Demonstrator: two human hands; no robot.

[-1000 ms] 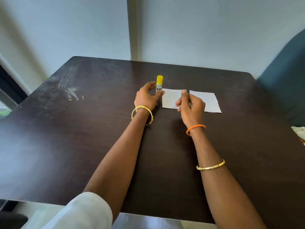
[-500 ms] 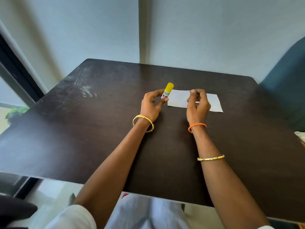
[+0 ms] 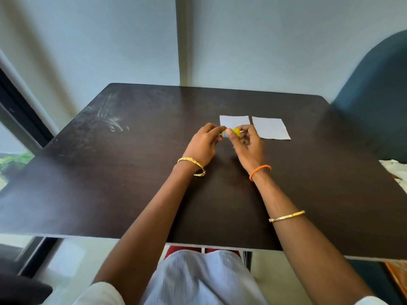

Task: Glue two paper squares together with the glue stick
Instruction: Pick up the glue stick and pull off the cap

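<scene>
Two white paper squares lie flat side by side on the dark table [image 3: 132,172], the left square [image 3: 234,121] partly behind my hands and the right square [image 3: 271,128] fully in view. The glue stick [image 3: 231,133] is held sideways just above the table, in front of the left square. My left hand [image 3: 203,145] grips its body. My right hand [image 3: 250,144] pinches its yellow cap end between thumb and fingers. Most of the stick is hidden by my fingers.
A dark teal chair back [image 3: 378,95] stands at the table's right side. The wall runs close behind the far edge. Pale scuff marks [image 3: 112,122] streak the table's left part. A white cloth [image 3: 396,170] shows at the right edge.
My left hand lifted the glue stick from upright to lying sideways. My right hand left the paper squares and took hold of the stick's yellow cap.
</scene>
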